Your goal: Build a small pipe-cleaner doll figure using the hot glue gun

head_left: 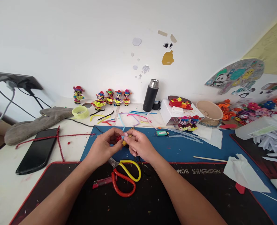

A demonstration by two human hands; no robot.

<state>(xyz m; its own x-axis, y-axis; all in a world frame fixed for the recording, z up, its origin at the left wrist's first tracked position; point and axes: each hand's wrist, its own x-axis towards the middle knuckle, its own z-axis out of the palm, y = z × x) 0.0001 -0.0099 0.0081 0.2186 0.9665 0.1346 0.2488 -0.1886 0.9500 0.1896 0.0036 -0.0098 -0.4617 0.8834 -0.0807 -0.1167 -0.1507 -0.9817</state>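
Note:
My left hand (105,145) is closed, its thumb and fingers pinching a small red and yellow pipe-cleaner piece (124,143). Against it, my right hand (139,143) is closed too, with its fingertips on a light blue pipe cleaner (121,121) that rises from between the hands. The fingers cover most of the piece, so its full shape is hidden. Just below the hands, scissors (124,178) with one yellow and one red handle lie on the black mat (161,200). A red utility knife (103,182) is partly under them.
Several pipe-cleaner figures (109,97) stand along the wall, with loose pipe cleaners (138,116) before them. A black thermos (150,96) stands near a white box (167,117). At left is a phone (36,153); at right, a wooden stick (210,159) and crumpled tissue (243,173).

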